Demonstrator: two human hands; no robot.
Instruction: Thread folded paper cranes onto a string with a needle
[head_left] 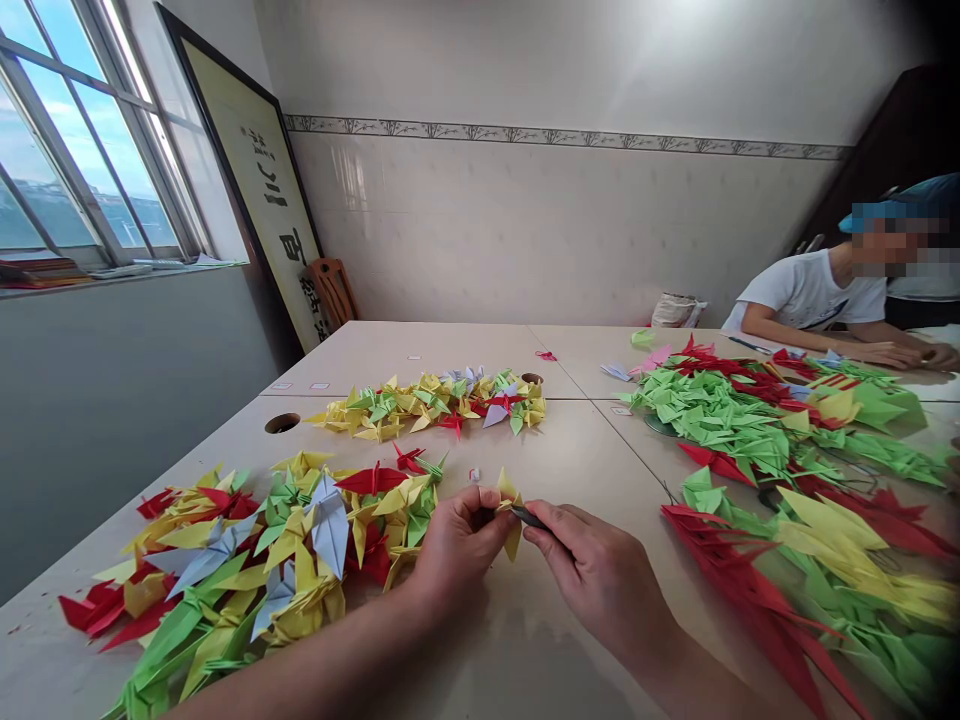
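Note:
My left hand (pixel 461 545) and my right hand (pixel 600 570) meet above the beige table (pixel 585 450). Between them is a small yellow folded paper piece (pixel 510 510), pinched by my left fingers. My right fingers grip a slim dark tool (pixel 531 518), perhaps tweezers, its tip against the yellow paper. Just beyond my left hand lies a heap of multicoloured origami cranes (pixel 225 570). A second heap of mostly yellow and green cranes (pixel 427 410) lies farther off. Larger red, green and yellow heaps of cranes (pixel 780 425) spread along the right.
A seated person in a white shirt (pixel 810 300) leans on the far right of the table, hands resting on it. The table has a round hole (pixel 282 423). A window (pixel 82 140), a framed calligraphy panel (pixel 255 190) and a wooden chair (pixel 332 290) stand beyond.

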